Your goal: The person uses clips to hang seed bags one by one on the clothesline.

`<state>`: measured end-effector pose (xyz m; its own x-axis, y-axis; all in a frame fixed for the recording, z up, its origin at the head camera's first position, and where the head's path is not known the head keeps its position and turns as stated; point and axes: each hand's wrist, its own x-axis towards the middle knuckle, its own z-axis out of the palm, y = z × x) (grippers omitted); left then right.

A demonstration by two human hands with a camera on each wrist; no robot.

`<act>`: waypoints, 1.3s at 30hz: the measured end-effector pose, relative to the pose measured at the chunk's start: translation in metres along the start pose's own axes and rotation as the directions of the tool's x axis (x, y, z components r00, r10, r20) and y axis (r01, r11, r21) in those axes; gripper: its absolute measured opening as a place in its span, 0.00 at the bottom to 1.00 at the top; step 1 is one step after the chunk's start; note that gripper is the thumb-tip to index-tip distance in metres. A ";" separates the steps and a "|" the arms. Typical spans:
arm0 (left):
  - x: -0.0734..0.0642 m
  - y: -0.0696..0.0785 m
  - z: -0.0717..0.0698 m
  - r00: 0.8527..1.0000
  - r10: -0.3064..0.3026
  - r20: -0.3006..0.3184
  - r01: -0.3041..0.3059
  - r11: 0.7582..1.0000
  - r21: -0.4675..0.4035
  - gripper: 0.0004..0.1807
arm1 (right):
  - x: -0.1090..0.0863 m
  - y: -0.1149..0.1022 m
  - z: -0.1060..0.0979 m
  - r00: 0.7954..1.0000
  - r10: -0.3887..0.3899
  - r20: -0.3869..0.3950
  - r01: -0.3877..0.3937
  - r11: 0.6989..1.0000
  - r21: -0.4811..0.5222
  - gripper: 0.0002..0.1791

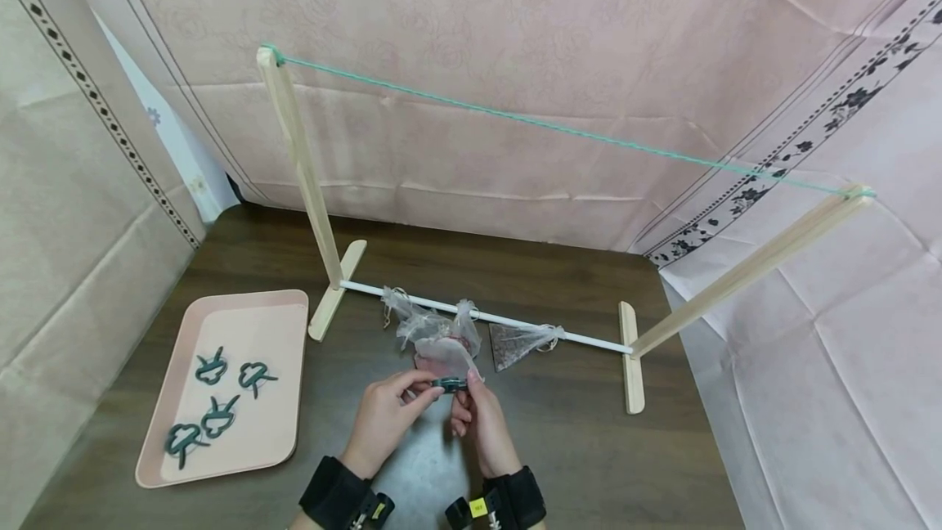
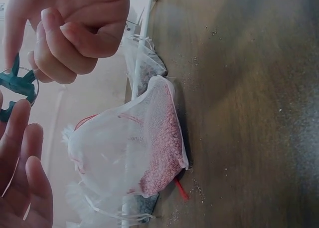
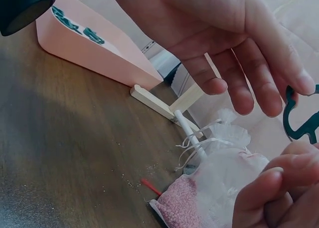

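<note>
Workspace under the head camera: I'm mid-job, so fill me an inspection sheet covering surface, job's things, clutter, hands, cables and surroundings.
Surface: brown wood-grain table.
Job's things: one teal clip between the hands; four more clips in the pink tray; red-filled bag, dark-filled bag and another sheer bag by the white rod; green cord strung between the wooden posts, with no bag on it.
Clutter: small specks scattered near the bags.
Left hand: pinches the clip.
Right hand: pinches the same clip.
Cables: nothing seen.
Surroundings: pale patterned cloth behind and at both sides.
</note>
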<state>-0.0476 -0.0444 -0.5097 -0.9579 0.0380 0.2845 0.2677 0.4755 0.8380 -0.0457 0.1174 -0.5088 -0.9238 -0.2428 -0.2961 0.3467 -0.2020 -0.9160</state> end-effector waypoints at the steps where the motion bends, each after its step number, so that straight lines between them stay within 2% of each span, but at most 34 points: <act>1: 0.000 0.000 0.000 1.000 -0.008 -0.002 0.008 1.000 -0.006 0.07 | 0.000 0.000 0.000 1.000 -0.005 0.001 0.005 1.000 -0.004 0.26; 5: -0.001 -0.002 0.001 0.999 -0.032 -0.009 0.032 0.999 -0.016 0.07 | 0.000 0.001 0.000 1.000 -0.018 0.005 0.018 1.000 -0.012 0.26; 12: -0.001 -0.005 0.002 0.998 -0.060 -0.021 0.059 0.998 -0.028 0.09 | -0.011 -0.018 0.010 0.999 0.004 0.031 -0.004 1.000 -0.009 0.22; 16: -0.002 -0.004 0.000 0.997 -0.079 -0.027 0.078 0.997 -0.027 0.10 | -0.006 -0.007 0.006 1.000 0.008 0.023 -0.008 1.000 0.023 0.22; 22: -0.002 -0.004 0.000 0.995 -0.099 -0.029 0.098 0.995 -0.029 0.11 | -0.002 0.004 0.001 0.999 -0.045 0.006 0.045 0.999 0.009 0.23; 25: -0.002 -0.004 0.000 0.995 -0.096 -0.032 0.096 0.995 -0.025 0.11 | -0.002 0.006 -0.001 0.997 -0.073 0.004 0.073 0.997 -0.012 0.23; 31: -0.002 -0.006 0.000 0.995 -0.087 -0.040 0.086 0.996 -0.025 0.11 | -0.002 0.007 -0.002 0.997 -0.080 -0.018 0.080 0.996 -0.029 0.23; 39: -0.004 -0.008 0.001 0.995 -0.101 0.002 0.101 0.995 -0.019 0.15 | -0.002 0.007 -0.005 0.990 -0.140 -0.027 0.138 0.988 -0.068 0.24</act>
<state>-0.0463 -0.0475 -0.5173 -0.9803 -0.0083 0.1973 0.1714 0.4601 0.8711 -0.0419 0.1212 -0.5163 -0.9671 -0.1869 -0.1724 0.2043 -0.1681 -0.9644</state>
